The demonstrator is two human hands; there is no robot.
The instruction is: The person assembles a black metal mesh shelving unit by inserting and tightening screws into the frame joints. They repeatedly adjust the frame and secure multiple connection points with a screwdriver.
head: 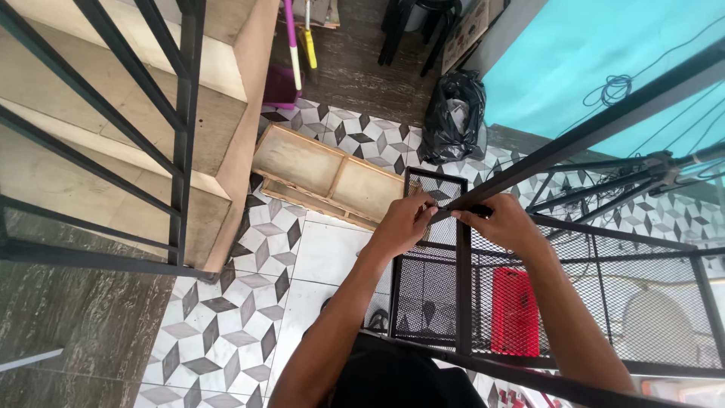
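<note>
Both hands, the left hand [404,223] and right hand [504,223], are pinching the black metal bar [529,170] at the mesh rack's [430,295] top corner.

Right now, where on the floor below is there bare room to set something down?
Bare patterned floor tiles lie between the stair railing and the left hand's forearm. It is crowded ahead: the wooden tray, black bag and mesh rack, whose top bar both hands, right hand included, grip.
</note>
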